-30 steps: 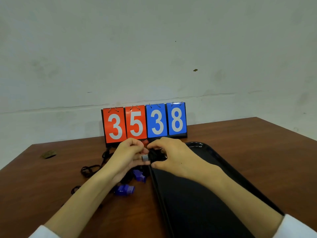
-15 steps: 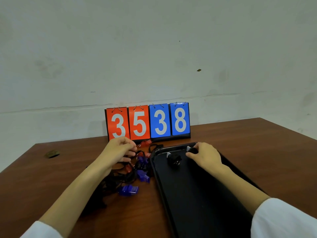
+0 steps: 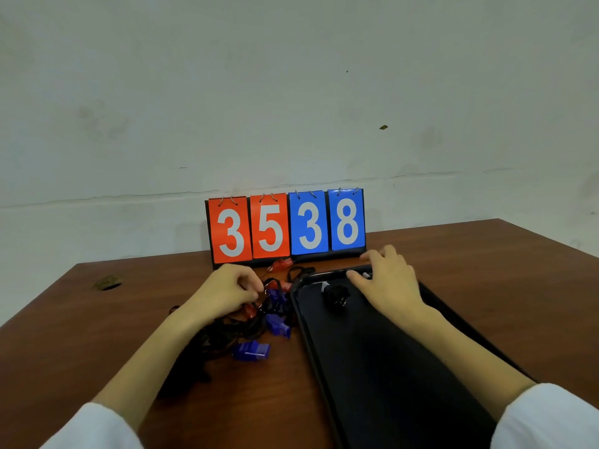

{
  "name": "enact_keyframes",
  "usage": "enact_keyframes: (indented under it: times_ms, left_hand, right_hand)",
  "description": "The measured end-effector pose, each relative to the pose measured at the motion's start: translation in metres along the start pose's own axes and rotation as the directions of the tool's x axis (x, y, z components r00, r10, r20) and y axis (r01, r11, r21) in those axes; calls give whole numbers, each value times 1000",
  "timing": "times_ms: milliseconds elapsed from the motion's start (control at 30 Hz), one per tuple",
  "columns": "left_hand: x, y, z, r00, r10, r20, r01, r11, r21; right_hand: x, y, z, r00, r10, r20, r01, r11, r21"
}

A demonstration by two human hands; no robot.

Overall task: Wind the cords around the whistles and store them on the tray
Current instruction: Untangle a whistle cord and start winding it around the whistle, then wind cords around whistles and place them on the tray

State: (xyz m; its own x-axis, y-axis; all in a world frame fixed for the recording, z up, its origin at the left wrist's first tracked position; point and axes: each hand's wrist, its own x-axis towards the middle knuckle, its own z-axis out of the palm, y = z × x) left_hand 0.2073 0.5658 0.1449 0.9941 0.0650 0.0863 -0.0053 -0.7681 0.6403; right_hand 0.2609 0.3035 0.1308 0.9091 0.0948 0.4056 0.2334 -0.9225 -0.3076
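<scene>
On brown table (image 3: pixel 486 270), black tray (image 3: pixel 389 367) lies to our right. Our right hand (image 3: pixel 389 283) rests at its far end, fingers loose, holding nothing. Our left hand (image 3: pixel 227 291) pinches cord tangle (image 3: pixel 227 332) beside tray. One wound whistle (image 3: pixel 336 294) stored. Next, we judge: pull blue whistle (image 3: pixel 251 351) free without dragging others.

Setting: plain indoor room with a work table; the sports gear suggests a sports store or school room, though which cannot be told.
Wall (image 3: pixel 291 92): bare, whitewashed, stained and cracked, rising beyond all the fingers.
Table (image 3: pixel 97 325): brown wood-grain top beneath the fingers; a cable hole (image 3: pixel 108 282) lies well left of the fingers (image 3: pixel 251 281) of the left hand (image 3: pixel 227 291).
Scoreboard (image 3: pixel 285 226): flip cards reading 35 and 38, just beyond the fingers (image 3: pixel 385 254) of the right hand (image 3: pixel 392 286).
Whistles (image 3: pixel 251 350): blue and red, on tangled black cords (image 3: pixel 227 332), at the left fingers.
</scene>
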Motion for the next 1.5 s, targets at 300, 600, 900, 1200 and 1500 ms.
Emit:
enact_keyframes:
  times_ms: [300, 600, 900, 1200, 1500]
  left_hand:
    - [2, -16, 3, 982, 49, 182, -108, 937, 332]
    - [3, -20, 13, 993, 119, 1, -110, 915, 389]
    - [2, -19, 2, 968, 132, 215, -227, 825, 517]
    - [0, -8, -34, 994, -88, -64, 60, 936, -347]
    - [-13, 22, -51, 960, 8, -280, -240, 538, -808]
  right_hand:
    - [-13, -84, 19, 874, -339, 349, 285, 938, 198]
    - [-16, -102, 48, 879, -334, 341, 301, 942, 147]
    - [-25, -104, 59, 905, -361, 223, 290, 910, 295]
    - [-29, -87, 60, 920, -328, 214, 257, 918, 303]
    - [-34, -79, 54, 869, -392, 302, 371, 920, 127]
